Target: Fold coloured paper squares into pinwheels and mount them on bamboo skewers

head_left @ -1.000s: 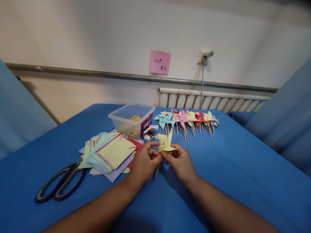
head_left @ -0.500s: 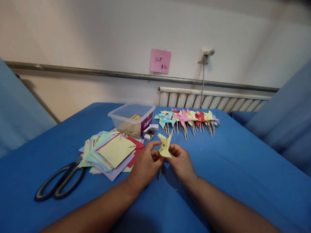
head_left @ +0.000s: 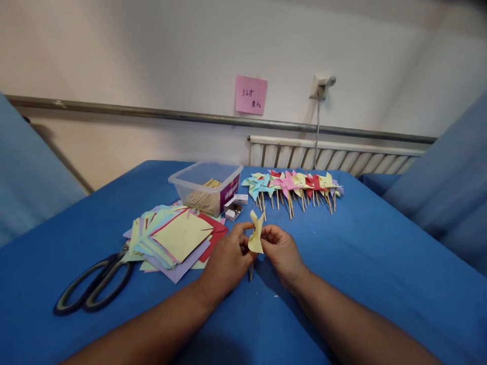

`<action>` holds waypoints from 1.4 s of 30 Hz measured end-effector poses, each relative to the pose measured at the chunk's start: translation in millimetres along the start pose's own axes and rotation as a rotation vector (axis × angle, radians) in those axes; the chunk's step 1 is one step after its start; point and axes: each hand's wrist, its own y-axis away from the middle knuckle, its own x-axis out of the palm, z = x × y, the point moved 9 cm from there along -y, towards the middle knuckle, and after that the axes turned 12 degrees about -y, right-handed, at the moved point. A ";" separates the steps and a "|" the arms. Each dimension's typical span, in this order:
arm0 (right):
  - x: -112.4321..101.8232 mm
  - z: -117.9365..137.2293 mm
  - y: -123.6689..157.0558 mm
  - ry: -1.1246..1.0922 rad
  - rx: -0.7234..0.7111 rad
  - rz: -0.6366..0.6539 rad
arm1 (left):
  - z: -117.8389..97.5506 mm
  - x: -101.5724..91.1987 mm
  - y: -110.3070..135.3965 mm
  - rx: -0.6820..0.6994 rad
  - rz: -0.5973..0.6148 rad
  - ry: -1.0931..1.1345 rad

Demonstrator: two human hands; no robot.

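A pale yellow paper pinwheel (head_left: 255, 237) is between my two hands, its face turned partly sideways. My left hand (head_left: 230, 257) is closed on the pinwheel, its index finger reaching the pin at the centre. Below that hand the lower end of a wooden stick (head_left: 251, 272) sticks out. My right hand (head_left: 280, 251) is closed at the right side of the pinwheel, thumb and fingers pinched behind the paper. What exactly its fingertips grip is partly hidden.
Left of my hands lies a stack of coloured paper squares (head_left: 184, 235), with scissors (head_left: 97, 284) beside it. Behind stand a plastic tub (head_left: 178, 185) of wooden sticks and a small box (head_left: 233, 210) of pins. Finished pinwheels (head_left: 287, 183) lie at the back right on the blue cloth (head_left: 361, 263).
The pinwheel has turned, so its face now shows narrower and more from the side. My right hand has shifted slightly left along with it. My left hand has barely moved.
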 end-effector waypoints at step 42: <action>12.1 -11.6 -1.9 -0.102 0.097 0.158 | 24.7 5.2 -7.5 -0.278 0.118 0.620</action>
